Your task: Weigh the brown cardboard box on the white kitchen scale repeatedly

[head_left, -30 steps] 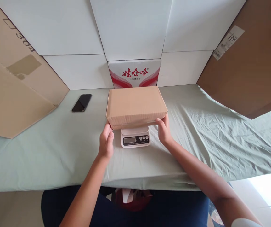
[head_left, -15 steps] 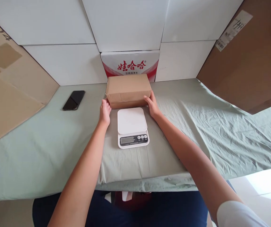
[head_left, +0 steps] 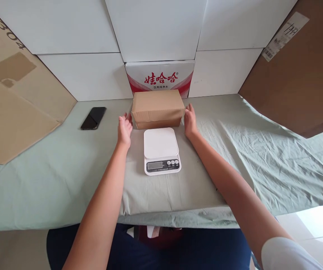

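Neither hand grips anything: the left hand (head_left: 125, 128) and the right hand (head_left: 190, 120) both stand open, fingers spread loosely, one at each end of the cardboard box (head_left: 158, 108). The left palm faces the box's left end with a small gap showing; the right sits just beside the right end, and whether its fingertips touch the cardboard I cannot tell. Flanking the box this way, the hands look placed to steady or square it, though that is only a judgement.

One such box lies flat on the green cloth (head_left: 51, 176), closed, its long side toward the person. Just in front of the box stands one white kitchen scale (head_left: 161, 150), its platform bare and its display and buttons turned toward the person, so it can be read from the seat. Directly behind the box, touching or nearly so, one red-and-white printed carton (head_left: 160, 77) stands against the wall of white panels (head_left: 155, 26). Well to the left of the box, one black phone (head_left: 93, 118) lies face up on the cloth. Farther out, two large brown cardboard sheets lean in: one left of the box (head_left: 12, 105), one right of it (head_left: 302, 78), the latter carrying a white label.
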`<state>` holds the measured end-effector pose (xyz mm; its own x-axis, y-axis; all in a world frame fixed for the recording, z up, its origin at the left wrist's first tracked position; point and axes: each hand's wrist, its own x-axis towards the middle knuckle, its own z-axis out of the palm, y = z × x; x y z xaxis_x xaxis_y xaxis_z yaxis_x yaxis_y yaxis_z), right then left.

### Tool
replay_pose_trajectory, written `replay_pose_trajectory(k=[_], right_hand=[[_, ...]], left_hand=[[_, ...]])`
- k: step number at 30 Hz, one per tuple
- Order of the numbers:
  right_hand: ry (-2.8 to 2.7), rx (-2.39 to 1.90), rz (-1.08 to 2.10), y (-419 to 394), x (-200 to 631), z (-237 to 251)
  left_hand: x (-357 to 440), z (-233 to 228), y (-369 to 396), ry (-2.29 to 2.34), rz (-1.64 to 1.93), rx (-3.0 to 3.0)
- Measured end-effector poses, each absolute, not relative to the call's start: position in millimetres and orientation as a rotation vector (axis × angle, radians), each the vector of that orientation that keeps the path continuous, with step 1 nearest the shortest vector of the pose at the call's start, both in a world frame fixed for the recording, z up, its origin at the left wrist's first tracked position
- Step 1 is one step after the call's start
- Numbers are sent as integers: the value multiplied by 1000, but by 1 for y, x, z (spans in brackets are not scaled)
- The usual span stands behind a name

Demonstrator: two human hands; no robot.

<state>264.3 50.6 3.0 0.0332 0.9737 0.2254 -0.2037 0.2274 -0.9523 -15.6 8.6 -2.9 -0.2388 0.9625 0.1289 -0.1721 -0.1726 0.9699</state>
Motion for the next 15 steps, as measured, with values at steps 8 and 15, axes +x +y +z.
replay_pose_trajectory(k=[8, 15], right_hand=[[-856, -1021, 987, 74, 312, -11], [-938, -1000, 981, 68, 307, -11]], left_hand=[[-47, 7, 7, 1221, 1714, 935], [-40, 1, 8, 1243, 1674, 968]])
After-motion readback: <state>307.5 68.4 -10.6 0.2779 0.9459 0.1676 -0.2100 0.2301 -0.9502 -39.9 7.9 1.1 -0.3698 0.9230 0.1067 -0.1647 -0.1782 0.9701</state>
